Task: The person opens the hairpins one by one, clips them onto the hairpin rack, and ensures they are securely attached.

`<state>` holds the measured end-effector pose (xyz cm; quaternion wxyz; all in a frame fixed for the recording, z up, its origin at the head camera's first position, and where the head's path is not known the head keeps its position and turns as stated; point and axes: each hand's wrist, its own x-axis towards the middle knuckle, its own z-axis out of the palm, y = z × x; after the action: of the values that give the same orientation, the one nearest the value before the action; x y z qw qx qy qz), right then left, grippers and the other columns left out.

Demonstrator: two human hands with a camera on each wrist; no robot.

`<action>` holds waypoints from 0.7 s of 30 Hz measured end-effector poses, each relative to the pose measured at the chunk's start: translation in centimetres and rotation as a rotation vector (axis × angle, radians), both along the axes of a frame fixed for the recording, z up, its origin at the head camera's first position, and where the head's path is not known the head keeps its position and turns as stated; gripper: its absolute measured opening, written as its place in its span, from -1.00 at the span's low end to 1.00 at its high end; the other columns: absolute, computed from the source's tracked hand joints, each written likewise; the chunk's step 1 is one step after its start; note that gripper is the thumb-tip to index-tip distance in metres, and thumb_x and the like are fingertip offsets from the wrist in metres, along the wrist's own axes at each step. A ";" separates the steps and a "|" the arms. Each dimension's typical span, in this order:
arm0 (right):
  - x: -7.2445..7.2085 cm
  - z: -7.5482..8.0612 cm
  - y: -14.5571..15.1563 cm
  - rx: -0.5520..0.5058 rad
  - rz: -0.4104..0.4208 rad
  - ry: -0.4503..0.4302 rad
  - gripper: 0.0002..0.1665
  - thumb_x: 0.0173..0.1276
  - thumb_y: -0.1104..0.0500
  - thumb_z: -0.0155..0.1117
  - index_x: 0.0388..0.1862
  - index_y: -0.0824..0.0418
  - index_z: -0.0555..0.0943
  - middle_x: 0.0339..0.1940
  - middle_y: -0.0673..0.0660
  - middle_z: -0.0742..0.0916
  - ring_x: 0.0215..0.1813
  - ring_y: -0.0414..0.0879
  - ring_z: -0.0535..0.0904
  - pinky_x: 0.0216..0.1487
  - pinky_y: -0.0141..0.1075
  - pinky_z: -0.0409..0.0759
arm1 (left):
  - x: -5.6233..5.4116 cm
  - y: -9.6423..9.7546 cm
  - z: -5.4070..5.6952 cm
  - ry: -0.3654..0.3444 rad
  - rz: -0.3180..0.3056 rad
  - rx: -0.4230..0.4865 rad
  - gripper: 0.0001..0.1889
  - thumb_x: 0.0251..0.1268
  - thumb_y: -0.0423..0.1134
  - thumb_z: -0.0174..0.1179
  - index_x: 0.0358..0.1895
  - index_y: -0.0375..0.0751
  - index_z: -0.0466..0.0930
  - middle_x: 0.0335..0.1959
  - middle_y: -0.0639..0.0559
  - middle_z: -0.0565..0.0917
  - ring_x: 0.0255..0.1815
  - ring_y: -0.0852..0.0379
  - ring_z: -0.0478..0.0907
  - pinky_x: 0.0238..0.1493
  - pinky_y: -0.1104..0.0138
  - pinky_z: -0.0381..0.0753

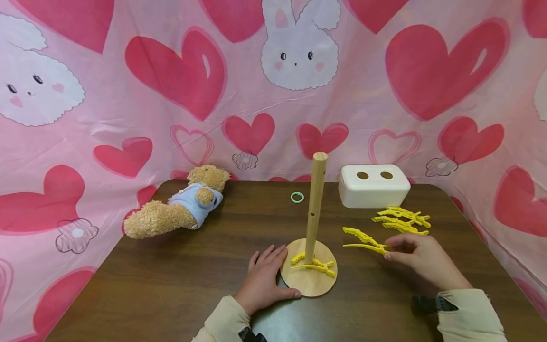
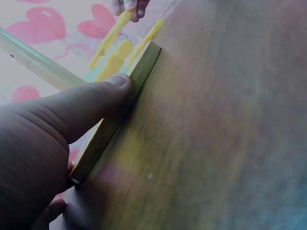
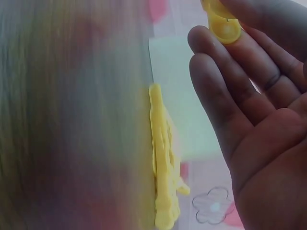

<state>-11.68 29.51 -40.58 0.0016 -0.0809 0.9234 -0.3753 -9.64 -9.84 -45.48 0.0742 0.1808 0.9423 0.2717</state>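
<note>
My left hand (image 1: 264, 280) rests against the round base of a wooden stand (image 1: 314, 285), fingers fairly straight along its left rim. In the left wrist view the thumb (image 2: 103, 96) presses on the base's edge. A yellow alligator hair clip (image 1: 328, 270) lies on the base, one arm behind the upright pole (image 1: 316, 194) and one in front. To the right of the stand, above the table, my right hand (image 1: 420, 259) pinches the tail of another yellow hair clip (image 1: 363, 237), whose two arms are spread apart. Only that clip's end shows in the right wrist view.
Several more yellow clips (image 1: 403, 219) lie in a pile behind my right hand. A white box (image 1: 373, 186) with two round holes stands at the back right. A pale green ring (image 1: 297, 197) lies behind the pole. At the back left reclines a teddy bear (image 1: 188, 202).
</note>
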 end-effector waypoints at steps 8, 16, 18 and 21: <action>0.2 0.2 -1.5 -0.031 0.022 -0.002 -0.65 0.13 0.03 0.60 -0.14 0.12 0.76 -0.30 -0.02 0.75 -0.28 -0.17 0.62 -0.27 -0.35 0.63 | 0.0 0.0 0.1 -0.004 -0.001 0.001 0.16 -0.11 0.41 0.44 0.55 -0.15 0.24 0.54 0.01 0.30 0.58 -0.13 0.07 0.47 -0.24 -0.13; 0.6 1.2 -3.1 -0.088 0.043 -0.052 -0.66 0.12 -0.01 0.60 -0.15 0.07 0.75 -0.27 -0.01 0.75 -0.24 -0.10 0.62 -0.24 -0.32 0.63 | 0.0 0.0 0.1 0.001 -0.003 -0.006 0.15 -0.10 0.41 0.43 0.55 -0.15 0.24 0.54 0.01 0.30 0.58 -0.13 0.08 0.47 -0.24 -0.12; 0.8 1.4 -3.4 -0.106 0.069 -0.033 -0.67 0.12 0.03 0.61 -0.16 0.08 0.75 -0.27 -0.01 0.75 -0.25 -0.13 0.63 -0.25 -0.32 0.63 | 0.0 0.1 0.1 0.005 -0.002 -0.006 0.15 -0.10 0.41 0.43 0.55 -0.14 0.24 0.54 0.01 0.30 0.58 -0.13 0.08 0.47 -0.24 -0.12; 1.1 1.5 -4.0 -0.138 0.110 -0.007 -0.69 0.11 0.09 0.61 -0.17 0.10 0.75 -0.28 0.00 0.76 -0.27 -0.17 0.64 -0.25 -0.33 0.64 | 0.1 0.1 0.1 0.004 -0.003 -0.004 0.16 -0.11 0.41 0.44 0.55 -0.15 0.24 0.54 0.01 0.30 0.58 -0.13 0.08 0.47 -0.24 -0.12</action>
<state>-10.63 25.53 -39.06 0.0197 -0.1302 0.8894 -0.4379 -9.59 -9.75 -45.40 0.0728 0.1824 0.9428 0.2692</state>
